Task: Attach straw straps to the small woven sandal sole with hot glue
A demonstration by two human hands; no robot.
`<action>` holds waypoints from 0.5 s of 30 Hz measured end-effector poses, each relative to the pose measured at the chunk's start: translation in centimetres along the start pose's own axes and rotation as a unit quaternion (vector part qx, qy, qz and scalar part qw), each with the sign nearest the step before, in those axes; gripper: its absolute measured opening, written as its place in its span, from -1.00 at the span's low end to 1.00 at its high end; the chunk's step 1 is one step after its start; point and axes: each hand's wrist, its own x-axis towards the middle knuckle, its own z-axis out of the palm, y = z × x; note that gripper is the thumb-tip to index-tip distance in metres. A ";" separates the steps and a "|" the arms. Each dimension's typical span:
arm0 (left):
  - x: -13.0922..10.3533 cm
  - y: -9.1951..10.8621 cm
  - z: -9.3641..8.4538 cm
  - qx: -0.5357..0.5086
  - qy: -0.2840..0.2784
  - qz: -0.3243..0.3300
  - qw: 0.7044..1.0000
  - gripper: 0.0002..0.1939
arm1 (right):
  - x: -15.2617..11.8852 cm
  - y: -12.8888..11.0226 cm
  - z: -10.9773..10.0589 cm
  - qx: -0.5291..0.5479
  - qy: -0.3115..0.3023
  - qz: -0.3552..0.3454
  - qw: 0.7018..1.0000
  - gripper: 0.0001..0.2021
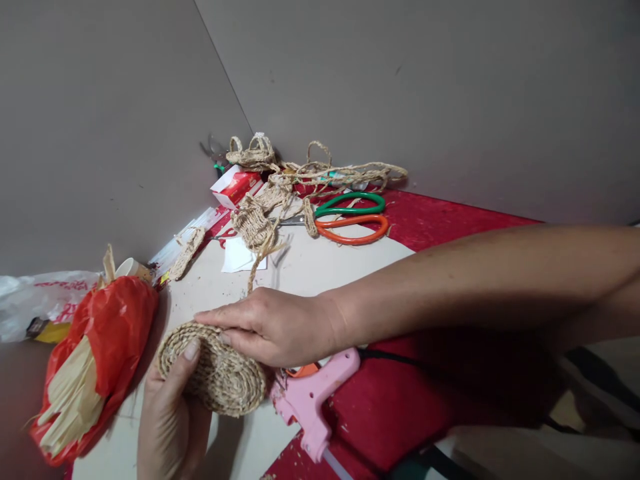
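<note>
An oval coiled mat of braided straw (227,377) is tilted up above the board. My left hand (173,413) grips its left end, thumb on the front face and the other fingers behind. On the upper edge, my right hand (287,327) has its fingers and thumb closed over the rim. A straw braid (254,270) rises from behind the right hand toward a woven bundle (255,223). Just right of the mat lies a pink hot glue gun (315,400), its cord running off to the right.
Scissors with green and orange handles (350,220) lie at the back, beside tangled straw braid (350,173) and a red-and-white box (237,187). A red plastic bag (125,327) holding pale straw strips sits at left. Grey panels (400,87) stand behind.
</note>
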 end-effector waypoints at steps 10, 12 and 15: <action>0.5 1.8 -0.6 -0.037 0.082 0.053 0.995 -0.70 | 0.5 1.7 -1.4 -0.143 -0.095 -0.060 0.983 -0.38; 0.1 2.7 0.1 -0.031 0.085 0.093 0.992 -0.73 | 0.9 2.7 -1.9 -0.193 -0.113 -0.056 0.973 -0.41; -0.1 3.8 0.5 -0.031 0.064 0.127 0.989 -0.75 | 1.7 3.5 -3.0 -0.155 -0.127 -0.009 0.980 -0.56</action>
